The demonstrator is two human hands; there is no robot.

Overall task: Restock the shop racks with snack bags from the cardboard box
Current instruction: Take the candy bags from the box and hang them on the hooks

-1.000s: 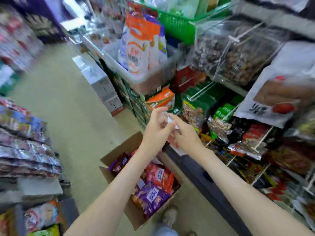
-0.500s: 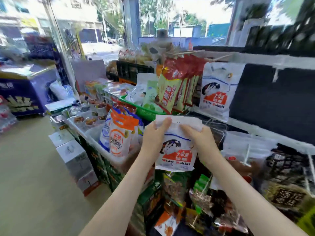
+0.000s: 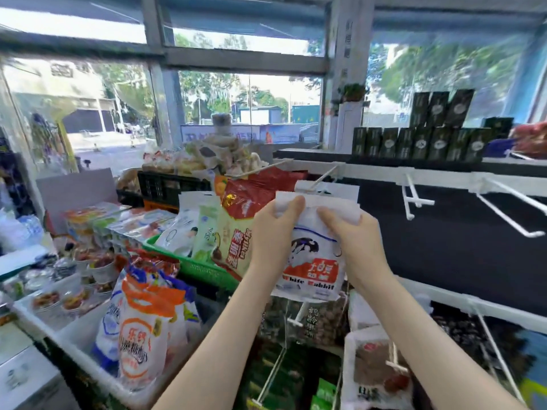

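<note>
Together, left hand [image 3: 273, 232] and right hand [image 3: 353, 236] pinch white bag [image 3: 310, 270], peg [image 3: 321, 179] above, red bags [image 3: 248, 199] beside.

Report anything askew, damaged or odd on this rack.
Nothing spilled or torn. The white candy bag is crumpled at its top where the left hand and right hand pinch it. Two pegs to its right are bare.

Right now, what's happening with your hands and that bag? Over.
Left hand, right hand both pinch top of white candy bag. Bag up at the hook. Red snack bags crowd its left side.
</note>
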